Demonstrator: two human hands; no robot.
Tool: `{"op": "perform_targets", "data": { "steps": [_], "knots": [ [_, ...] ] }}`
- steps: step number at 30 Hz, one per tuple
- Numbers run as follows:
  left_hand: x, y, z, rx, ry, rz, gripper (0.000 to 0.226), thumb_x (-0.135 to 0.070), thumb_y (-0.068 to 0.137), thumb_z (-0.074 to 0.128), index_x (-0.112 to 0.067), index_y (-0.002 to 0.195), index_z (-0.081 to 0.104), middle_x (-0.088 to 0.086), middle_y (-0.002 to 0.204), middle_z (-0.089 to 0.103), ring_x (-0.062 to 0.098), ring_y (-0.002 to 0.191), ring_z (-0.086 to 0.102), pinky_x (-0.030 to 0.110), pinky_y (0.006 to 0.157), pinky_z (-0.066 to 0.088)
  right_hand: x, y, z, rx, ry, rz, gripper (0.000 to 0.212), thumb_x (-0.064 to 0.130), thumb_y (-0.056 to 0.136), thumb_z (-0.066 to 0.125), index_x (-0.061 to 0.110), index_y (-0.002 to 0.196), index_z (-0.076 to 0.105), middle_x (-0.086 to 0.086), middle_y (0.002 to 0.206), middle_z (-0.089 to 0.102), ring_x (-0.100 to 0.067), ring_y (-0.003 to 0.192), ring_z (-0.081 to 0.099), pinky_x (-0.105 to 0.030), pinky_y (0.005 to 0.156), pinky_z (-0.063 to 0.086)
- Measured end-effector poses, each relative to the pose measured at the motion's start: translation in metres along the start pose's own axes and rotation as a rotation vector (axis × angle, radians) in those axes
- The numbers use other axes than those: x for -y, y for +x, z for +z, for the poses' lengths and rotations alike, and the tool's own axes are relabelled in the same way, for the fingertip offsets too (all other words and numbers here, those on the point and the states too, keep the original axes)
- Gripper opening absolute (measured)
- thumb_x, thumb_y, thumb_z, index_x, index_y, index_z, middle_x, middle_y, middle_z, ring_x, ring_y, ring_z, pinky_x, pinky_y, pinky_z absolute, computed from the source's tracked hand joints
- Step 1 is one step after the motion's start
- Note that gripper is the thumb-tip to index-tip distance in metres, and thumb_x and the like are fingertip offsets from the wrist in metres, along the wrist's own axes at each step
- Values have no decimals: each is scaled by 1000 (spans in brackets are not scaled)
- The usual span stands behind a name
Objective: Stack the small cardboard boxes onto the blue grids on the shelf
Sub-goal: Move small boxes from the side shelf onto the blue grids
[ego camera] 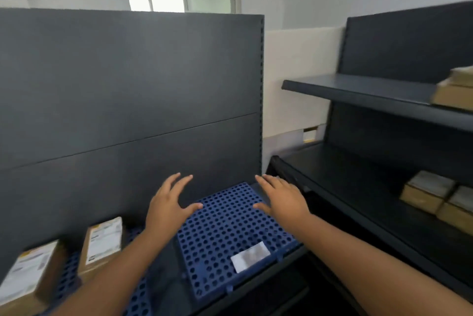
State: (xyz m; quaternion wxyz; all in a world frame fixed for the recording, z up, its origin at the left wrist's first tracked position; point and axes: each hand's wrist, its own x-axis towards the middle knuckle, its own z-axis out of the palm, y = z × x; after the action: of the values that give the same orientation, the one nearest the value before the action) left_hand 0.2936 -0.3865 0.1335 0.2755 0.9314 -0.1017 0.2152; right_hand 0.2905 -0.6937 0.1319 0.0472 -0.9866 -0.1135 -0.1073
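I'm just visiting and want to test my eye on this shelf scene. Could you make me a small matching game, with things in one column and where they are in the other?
Things:
1. blue grid
2. white label
3. labelled box
4. left hand

Places:
A. lying on the blue grid near its front edge
B. standing on the shelf left of the hands
C. flat on the shelf under both hands
D. open, above the grid's left edge

Pairs: 1-C, 2-A, 3-B, 4-D
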Motion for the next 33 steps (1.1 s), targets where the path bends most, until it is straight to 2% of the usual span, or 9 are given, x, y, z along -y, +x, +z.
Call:
{"op": "perform_targets", "data": {
  "steps": [8,13,16,18,22,26,33],
  "knots": [
    [-138,45,117,182,-118,223,80,-61,74,72,-43,144,38,-7,154,33,21,133,41,44,103,44,-147,-90,-48,-95,-93,352,74,62,90,46,31,152,18,3,157,26,-21,140,29,-40,109,32],
    [-221,52,185,318,-192,354,81,-54,74,77,-42,145,39,-7,152,35,21,131,45,39,102,45,-223,-142,-62,-83,-140,536,77,64,90,42,30,153,13,2,159,24,-24,140,30,-40,111,30],
    [-266,53,221,375,-275,436,81,-46,73,81,-37,144,43,-1,148,40,22,125,51,35,100,47,-266,-166,-65,-93,-138,658,78,66,88,45,32,152,17,2,158,26,-26,138,34,-43,110,31],
    [-296,54,248,406,-320,487,81,-43,73,81,-35,144,43,1,149,40,21,128,49,31,102,44,-294,-180,-66,-104,-160,718,77,66,87,46,31,151,20,1,157,28,-27,137,35,-44,109,30],
    [-344,59,293,488,-366,520,82,-48,75,79,-41,145,37,-2,153,33,17,133,43,34,107,43,-337,-202,-58,-109,-207,776,76,62,86,51,28,150,26,-2,155,34,-28,136,38,-43,109,32],
    [-380,61,328,493,-325,587,85,-51,73,78,-39,146,36,2,153,35,20,133,44,37,103,46,-361,-215,-46,-58,-219,820,76,60,89,49,30,152,18,-1,158,26,-28,140,31,-46,112,26],
    [-423,69,371,599,-300,564,87,-45,76,78,-44,148,30,5,158,26,26,140,34,41,108,39,-376,-219,-33,15,-297,817,74,61,89,48,34,150,17,1,158,23,-27,143,23,-51,113,19]
  ]
}}
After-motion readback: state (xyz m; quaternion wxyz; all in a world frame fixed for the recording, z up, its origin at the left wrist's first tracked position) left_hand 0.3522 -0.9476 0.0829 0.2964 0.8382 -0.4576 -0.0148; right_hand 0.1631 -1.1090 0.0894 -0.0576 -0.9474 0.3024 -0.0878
